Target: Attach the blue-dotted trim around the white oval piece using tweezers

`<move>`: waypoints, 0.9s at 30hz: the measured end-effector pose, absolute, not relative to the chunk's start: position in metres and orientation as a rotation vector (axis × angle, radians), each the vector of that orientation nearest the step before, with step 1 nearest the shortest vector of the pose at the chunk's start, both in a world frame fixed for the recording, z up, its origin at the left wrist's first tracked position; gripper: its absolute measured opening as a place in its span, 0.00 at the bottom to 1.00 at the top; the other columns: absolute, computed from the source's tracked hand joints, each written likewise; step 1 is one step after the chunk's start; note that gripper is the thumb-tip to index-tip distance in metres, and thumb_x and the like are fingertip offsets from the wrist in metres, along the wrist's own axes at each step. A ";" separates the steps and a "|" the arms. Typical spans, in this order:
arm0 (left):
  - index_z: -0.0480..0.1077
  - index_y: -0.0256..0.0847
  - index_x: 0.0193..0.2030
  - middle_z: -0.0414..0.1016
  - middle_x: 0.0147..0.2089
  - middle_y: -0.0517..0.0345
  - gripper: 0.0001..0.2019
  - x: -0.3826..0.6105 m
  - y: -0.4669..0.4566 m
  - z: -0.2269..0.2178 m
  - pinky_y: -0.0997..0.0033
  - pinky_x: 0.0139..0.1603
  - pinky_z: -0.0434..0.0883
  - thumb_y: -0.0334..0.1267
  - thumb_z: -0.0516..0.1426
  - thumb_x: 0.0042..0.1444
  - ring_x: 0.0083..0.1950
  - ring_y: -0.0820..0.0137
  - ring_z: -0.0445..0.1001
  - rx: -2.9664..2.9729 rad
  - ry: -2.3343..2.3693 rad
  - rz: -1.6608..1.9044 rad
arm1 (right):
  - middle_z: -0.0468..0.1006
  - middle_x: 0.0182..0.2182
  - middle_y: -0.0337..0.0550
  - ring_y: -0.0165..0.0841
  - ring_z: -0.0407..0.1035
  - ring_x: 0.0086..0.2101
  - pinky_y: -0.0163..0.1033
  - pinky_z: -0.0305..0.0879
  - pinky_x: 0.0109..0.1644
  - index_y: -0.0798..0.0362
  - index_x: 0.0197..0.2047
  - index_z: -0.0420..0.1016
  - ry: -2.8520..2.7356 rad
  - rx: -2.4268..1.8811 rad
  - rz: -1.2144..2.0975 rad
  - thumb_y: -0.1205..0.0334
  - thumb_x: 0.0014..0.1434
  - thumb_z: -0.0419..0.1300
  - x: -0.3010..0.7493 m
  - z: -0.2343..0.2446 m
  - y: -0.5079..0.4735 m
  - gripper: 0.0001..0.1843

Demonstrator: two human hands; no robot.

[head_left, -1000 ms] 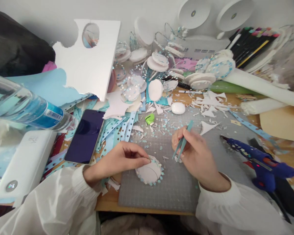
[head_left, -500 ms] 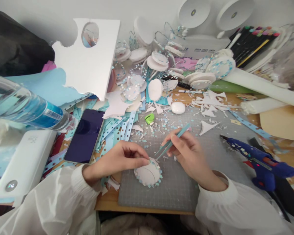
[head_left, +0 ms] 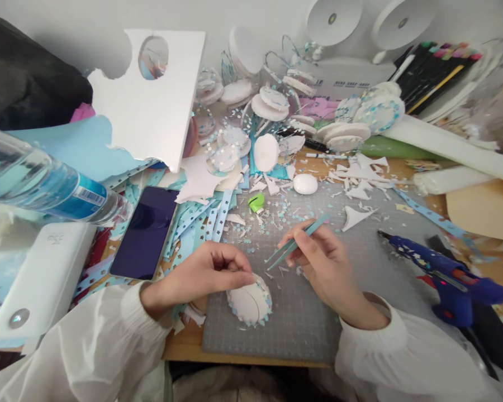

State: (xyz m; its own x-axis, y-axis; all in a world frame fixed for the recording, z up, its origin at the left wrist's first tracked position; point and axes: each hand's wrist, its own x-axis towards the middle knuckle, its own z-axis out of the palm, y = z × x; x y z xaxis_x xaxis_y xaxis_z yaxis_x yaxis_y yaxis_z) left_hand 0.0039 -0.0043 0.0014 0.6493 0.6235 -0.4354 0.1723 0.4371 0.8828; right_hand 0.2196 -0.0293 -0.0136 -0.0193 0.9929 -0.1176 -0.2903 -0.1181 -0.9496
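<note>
My left hand (head_left: 212,273) pinches the upper edge of a white foam disc (head_left: 250,304) over the cutting mat (head_left: 302,335). Small blue and white paper stars ring the disc's rim, and a thin curved line crosses its face. Teal tweezers (head_left: 297,240) are held in my right hand (head_left: 318,257), tips parted and pointing down left, just above the disc. Whether anything tiny sits at the tips I cannot tell. Loose little stars and paper scraps lie on the mat beyond both hands.
A blue glue gun (head_left: 440,273) lies at the right. On the left are a phone (head_left: 145,231), a white power bank (head_left: 42,279) and a water bottle (head_left: 58,178). Foam discs (head_left: 268,106) crowd the back, near a cut white board (head_left: 151,111) and a green punch (head_left: 256,202).
The disc has shifted slightly left and down and turned in my left hand. The tweezers' tips now sit a little apart from its rim.
</note>
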 end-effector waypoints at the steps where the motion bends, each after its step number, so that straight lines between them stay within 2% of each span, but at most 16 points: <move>1: 0.74 0.34 0.30 0.68 0.22 0.64 0.09 0.004 -0.004 0.001 0.80 0.26 0.60 0.40 0.63 0.53 0.23 0.80 0.62 1.122 0.858 0.323 | 0.77 0.29 0.35 0.24 0.70 0.25 0.30 0.70 0.27 0.48 0.34 0.75 -0.896 -1.070 1.417 0.55 0.60 0.63 0.220 -0.012 -0.028 0.07; 10: 0.72 0.34 0.31 0.69 0.24 0.62 0.11 0.003 -0.004 0.002 0.78 0.27 0.60 0.42 0.62 0.52 0.25 0.79 0.62 1.161 0.863 0.275 | 0.79 0.32 0.39 0.27 0.73 0.30 0.30 0.75 0.31 0.47 0.31 0.79 -0.578 -1.107 1.255 0.55 0.55 0.67 0.242 -0.001 -0.012 0.06; 15: 0.72 0.34 0.32 0.68 0.24 0.62 0.12 0.003 -0.004 0.002 0.78 0.28 0.60 0.43 0.62 0.52 0.25 0.78 0.62 1.170 0.871 0.270 | 0.80 0.36 0.34 0.23 0.74 0.39 0.25 0.73 0.45 0.49 0.35 0.78 -0.467 -0.921 0.991 0.62 0.56 0.66 0.261 0.006 -0.007 0.02; 19: 0.71 0.34 0.31 0.67 0.24 0.63 0.12 0.004 -0.005 0.003 0.78 0.27 0.59 0.43 0.62 0.53 0.25 0.79 0.61 1.175 0.876 0.283 | 0.79 0.38 0.33 0.22 0.72 0.46 0.23 0.70 0.53 0.50 0.36 0.78 -0.418 -0.871 0.893 0.69 0.57 0.65 0.272 0.010 -0.006 0.05; 23: 0.70 0.34 0.30 0.65 0.24 0.64 0.11 0.005 -0.005 0.004 0.78 0.26 0.57 0.42 0.61 0.54 0.25 0.79 0.60 1.182 0.871 0.305 | 0.79 0.44 0.36 0.27 0.71 0.51 0.29 0.72 0.54 0.46 0.37 0.78 -0.454 -0.923 0.890 0.64 0.57 0.65 0.277 0.007 -0.005 0.04; 27: 0.71 0.35 0.31 0.66 0.25 0.64 0.11 0.005 -0.006 0.003 0.78 0.26 0.57 0.42 0.61 0.56 0.26 0.79 0.60 1.199 0.858 0.345 | 0.79 0.44 0.35 0.30 0.72 0.49 0.33 0.75 0.50 0.43 0.38 0.78 -0.544 -0.991 0.917 0.61 0.54 0.67 0.266 0.005 -0.007 0.06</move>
